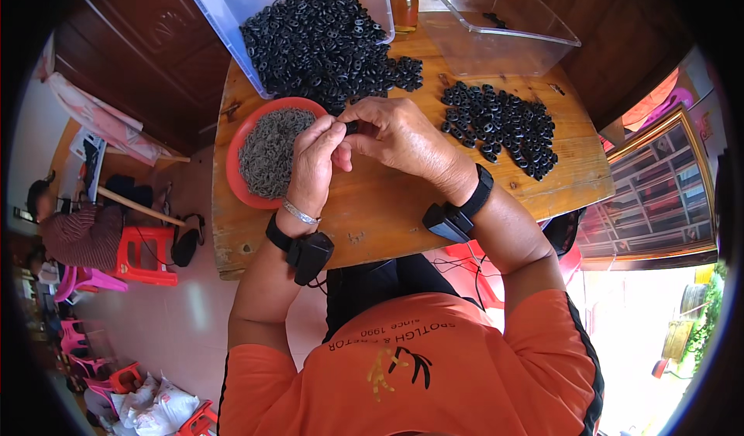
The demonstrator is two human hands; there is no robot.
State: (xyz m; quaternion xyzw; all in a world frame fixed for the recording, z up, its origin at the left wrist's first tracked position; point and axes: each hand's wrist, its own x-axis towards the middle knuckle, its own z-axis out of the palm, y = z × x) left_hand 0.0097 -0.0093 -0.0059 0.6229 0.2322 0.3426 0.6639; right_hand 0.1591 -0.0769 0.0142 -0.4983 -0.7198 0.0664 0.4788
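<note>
My left hand (312, 163) and right hand (407, 136) meet, both seemingly pinching a small black part (352, 127) over the tabletop (380, 223); I'm probably assembling it, which next calls for steady pressure; left, a red bowl (233, 165) of grey pieces (271, 153); far, heaped black two-holed parts (318, 44)

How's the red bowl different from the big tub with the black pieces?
The red bowl is round; the tub has corners. The bowl is smaller than the tub. The bowl holds grey bits, while the tub holds black pieces. Both hold heaps of little things.
</note>
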